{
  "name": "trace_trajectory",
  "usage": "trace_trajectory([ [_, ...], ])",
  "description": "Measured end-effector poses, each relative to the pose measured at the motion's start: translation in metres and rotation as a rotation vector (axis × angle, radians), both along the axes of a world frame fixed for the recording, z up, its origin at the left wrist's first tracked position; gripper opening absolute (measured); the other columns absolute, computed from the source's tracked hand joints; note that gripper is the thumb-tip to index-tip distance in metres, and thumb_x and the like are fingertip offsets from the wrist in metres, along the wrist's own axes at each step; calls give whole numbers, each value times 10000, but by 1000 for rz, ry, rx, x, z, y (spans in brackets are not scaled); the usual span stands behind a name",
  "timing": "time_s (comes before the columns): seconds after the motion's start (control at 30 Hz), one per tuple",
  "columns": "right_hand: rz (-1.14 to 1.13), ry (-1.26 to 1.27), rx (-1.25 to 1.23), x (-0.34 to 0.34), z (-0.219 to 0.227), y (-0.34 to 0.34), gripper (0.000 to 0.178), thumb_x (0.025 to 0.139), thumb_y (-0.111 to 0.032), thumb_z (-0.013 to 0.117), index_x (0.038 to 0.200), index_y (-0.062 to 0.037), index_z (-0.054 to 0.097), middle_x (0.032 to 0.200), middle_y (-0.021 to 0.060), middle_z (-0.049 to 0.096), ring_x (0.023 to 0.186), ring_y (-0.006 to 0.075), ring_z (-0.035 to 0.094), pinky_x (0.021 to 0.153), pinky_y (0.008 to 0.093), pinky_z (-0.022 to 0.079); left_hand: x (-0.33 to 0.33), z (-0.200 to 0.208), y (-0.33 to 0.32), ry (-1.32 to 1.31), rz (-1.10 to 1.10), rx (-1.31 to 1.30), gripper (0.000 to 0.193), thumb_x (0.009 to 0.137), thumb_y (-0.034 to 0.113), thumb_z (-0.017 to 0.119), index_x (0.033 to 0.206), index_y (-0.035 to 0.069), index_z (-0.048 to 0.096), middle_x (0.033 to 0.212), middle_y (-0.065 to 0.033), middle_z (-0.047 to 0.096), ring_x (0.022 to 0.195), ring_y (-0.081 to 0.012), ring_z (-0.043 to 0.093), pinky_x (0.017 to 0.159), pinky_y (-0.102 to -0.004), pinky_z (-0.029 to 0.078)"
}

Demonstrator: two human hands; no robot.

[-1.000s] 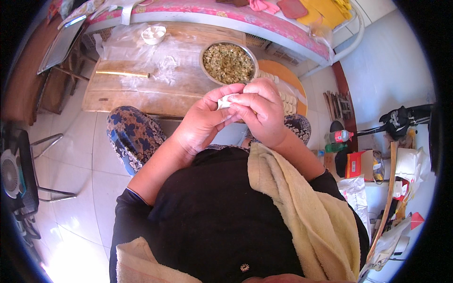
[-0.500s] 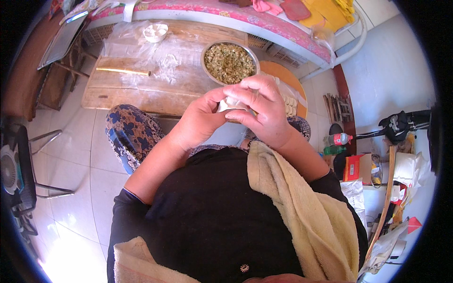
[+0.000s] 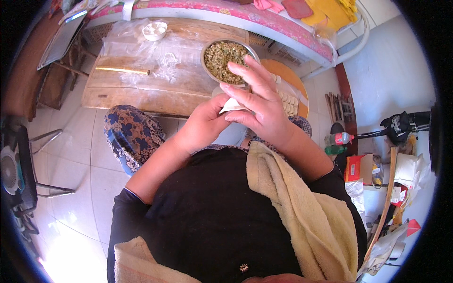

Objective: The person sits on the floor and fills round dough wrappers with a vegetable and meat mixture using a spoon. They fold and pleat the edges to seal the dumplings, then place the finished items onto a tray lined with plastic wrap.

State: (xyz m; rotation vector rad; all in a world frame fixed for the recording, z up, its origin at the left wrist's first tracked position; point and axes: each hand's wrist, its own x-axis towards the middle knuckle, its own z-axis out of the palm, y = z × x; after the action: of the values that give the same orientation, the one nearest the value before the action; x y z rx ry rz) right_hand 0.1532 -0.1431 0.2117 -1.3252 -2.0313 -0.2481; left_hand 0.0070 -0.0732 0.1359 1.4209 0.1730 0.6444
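Note:
A white dumpling (image 3: 231, 106) is held between my two hands, in front of my chest and just beyond my knees. My left hand (image 3: 203, 123) is closed round its left side. At its right edge, the thumb and forefinger of my right hand (image 3: 264, 111) pinch the dough, while the other fingers are lifted and spread. The underside of the dumpling is hidden. Just past my right fingers stands a metal bowl (image 3: 203, 60) of chopped green and brown filling (image 3: 219, 55). Rows of finished dumplings (image 3: 289, 104) lie on a round wooden board (image 3: 272, 65), partly behind my right hand.
A low wooden table (image 3: 113, 96) bears a rolling pin (image 3: 123, 70), floury plastic film (image 3: 165, 61) and a small white bowl (image 3: 166, 34) with white contents. A bed (image 3: 212, 18) runs behind it. A folding chair (image 3: 52, 188) is at left, bottles (image 3: 340, 138) at right.
My right hand's outer fingers have lifted and spread away from the dumpling, uncovering more of the white dough. My left hand has stayed in nearly the same place.

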Motion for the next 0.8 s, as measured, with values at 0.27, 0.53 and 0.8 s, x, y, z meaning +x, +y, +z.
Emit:
trace_trajectory([
  [0.27,211,384,-349,30,-42,-1,266,893,-156,590,1130,-53,652,1283,154,562,1351,319,344,1089,428,288,13,-8,7,326,43,313,405,890,154,623,1238,-3,487,1039,-151,637,940,-219,631,811,-338,489],
  [0.53,46,1645,-621,69,-82,-27,206,928,-134,535,932,31,659,1016,126,666,971,166,611,886,292,461,18,-101,60,476,306,-116,451,928,176,565,1322,4,429,1122,-109,576,927,-178,616,840,-295,466],
  [0.8,-125,1893,-336,205,-122,-90,211,926,-180,524,956,6,620,973,128,646,962,208,609,818,328,497,39,-217,143,822,716,572,415,901,177,564,1265,-1,474,1218,-174,536,1118,-301,530,959,-384,420],
])
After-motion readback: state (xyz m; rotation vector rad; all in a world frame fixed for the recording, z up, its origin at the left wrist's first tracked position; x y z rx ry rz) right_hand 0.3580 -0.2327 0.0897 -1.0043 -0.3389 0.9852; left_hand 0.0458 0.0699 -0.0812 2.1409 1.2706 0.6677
